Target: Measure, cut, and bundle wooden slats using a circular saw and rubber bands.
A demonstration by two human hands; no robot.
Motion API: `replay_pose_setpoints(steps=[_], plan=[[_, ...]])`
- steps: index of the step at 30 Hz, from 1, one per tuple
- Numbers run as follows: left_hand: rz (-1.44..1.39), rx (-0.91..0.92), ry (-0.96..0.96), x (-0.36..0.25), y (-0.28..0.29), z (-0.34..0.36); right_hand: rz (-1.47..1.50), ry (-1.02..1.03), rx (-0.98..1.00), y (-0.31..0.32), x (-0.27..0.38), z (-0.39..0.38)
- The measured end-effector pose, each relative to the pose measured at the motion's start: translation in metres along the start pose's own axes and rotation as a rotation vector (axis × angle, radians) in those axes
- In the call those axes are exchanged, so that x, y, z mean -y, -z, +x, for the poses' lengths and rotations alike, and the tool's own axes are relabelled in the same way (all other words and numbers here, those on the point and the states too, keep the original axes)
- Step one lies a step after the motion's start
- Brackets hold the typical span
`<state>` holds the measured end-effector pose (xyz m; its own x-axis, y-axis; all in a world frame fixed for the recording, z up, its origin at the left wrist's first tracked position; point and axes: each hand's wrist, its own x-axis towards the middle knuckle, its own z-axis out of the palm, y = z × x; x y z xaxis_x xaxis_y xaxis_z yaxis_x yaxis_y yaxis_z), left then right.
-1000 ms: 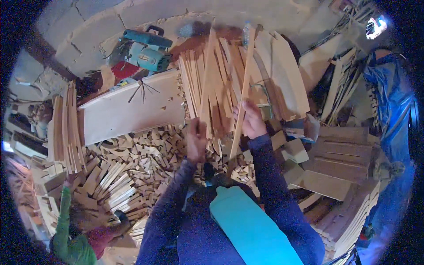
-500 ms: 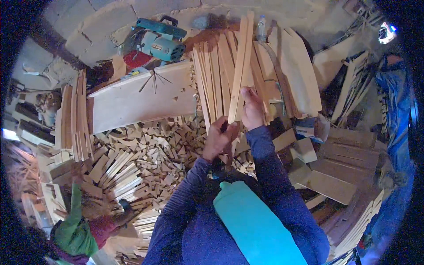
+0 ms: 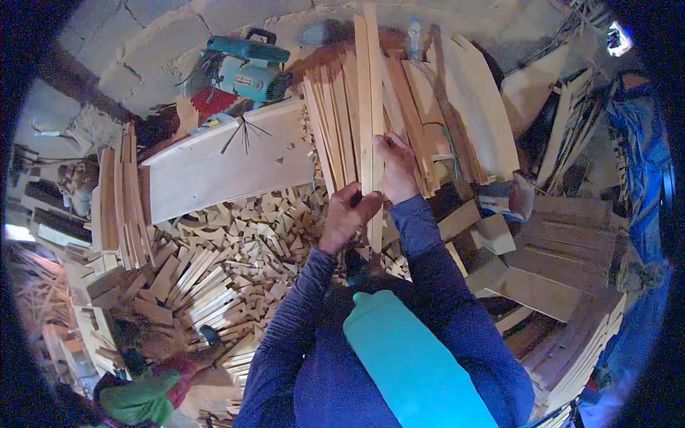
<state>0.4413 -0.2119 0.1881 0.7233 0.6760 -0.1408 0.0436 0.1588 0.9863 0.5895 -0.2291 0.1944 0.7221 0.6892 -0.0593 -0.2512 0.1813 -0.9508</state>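
Observation:
A long pale wooden strip stands lengthwise in front of me, its far end reaching past the stack of strips. A line runs along it; I cannot tell whether it is one strip or two pressed together. Low on its left side, my left hand grips it with thumb and fingers. My right hand is closed around its right edge, a little farther up. Beneath and beyond lie several more wooden strips, fanned side by side. The near end of the held strip hangs over the offcuts.
A teal power tool sits beyond a pale board on the left. Small wood offcuts are heaped below it. Curved boards, a plastic bottle and a box are on the right. Another person is at lower left.
The strip has swung left at its far end and now points nearly straight away from me. Both hands keep hold of it. The other person has moved lower, the green-sleeved arm no longer stretched up.

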Motion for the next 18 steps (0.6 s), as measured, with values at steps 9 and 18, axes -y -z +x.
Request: replay_pose_setpoints(steps=[9, 18], plan=[[-0.072, -0.222, -0.282, 0.041, -0.006, 0.011, 0.195, 0.021, -0.071, 0.030, 0.024, 0.007], [0.209, -0.337, -0.335, 0.024, 0.001, 0.032, 0.345, -0.223, 0.029, 0.067, 0.047, 0.000]])
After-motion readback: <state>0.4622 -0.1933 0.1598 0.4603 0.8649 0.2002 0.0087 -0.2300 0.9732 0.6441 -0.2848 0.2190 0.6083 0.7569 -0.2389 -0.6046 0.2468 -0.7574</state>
